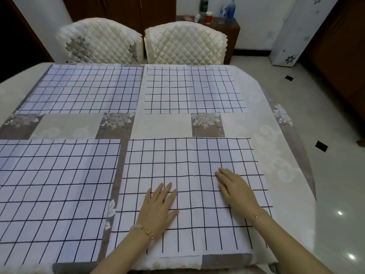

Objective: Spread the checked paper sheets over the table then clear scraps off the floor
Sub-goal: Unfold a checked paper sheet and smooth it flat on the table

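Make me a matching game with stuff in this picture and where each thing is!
Things:
1. left hand
2. red-lidded jar
3. quilted chairs
4. black floor tile

Places:
A. on the dark cabinet at the back
B. right of the table
C. flat on the near right checked sheet
D. behind the table's far edge

Pairs: 1-C, 2-A, 3-D, 4-B

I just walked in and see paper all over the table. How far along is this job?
Four checked sheets already lie on the table: far left, far right, near left and near right. Both hands, left and right, rest flat on the near right sheet, apparently smoothing it. The floor comes next; the part in view shows only dark tile insets, no obvious scraps.
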### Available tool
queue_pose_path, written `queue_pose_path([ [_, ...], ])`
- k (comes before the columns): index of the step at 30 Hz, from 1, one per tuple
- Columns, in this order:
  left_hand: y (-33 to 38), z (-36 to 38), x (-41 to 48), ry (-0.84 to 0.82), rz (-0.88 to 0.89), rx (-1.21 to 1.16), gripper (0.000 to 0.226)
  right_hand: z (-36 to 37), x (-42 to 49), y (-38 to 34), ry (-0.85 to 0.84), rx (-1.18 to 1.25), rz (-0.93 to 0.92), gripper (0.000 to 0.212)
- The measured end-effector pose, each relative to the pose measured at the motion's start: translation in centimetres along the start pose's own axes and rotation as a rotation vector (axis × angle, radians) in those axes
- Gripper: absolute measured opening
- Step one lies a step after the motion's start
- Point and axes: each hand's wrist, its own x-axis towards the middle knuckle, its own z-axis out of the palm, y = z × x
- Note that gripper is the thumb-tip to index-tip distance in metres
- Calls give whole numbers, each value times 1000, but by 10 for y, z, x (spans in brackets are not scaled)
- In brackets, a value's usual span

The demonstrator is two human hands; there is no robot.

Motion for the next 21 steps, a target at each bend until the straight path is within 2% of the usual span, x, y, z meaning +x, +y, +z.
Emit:
queue_pose_path([
  [6,16,-1,12,25,-8,-14,62,-19,27,56,-98,-67,179,48],
  [11,18,-4,11,6,14,-21,62,-26,37,66,-109,-43,251,49],
  [14,17,-2,12,50,42,-11,61,-24,23,49,-54,16,240,49],
  [18,14,-4,14,148,103,-15,54,-14,-27,11,-15,30,97,44],
  [21,6,-8,17,223,161,-13,52,-2,-56,-3,-64,-2,77,58],
])
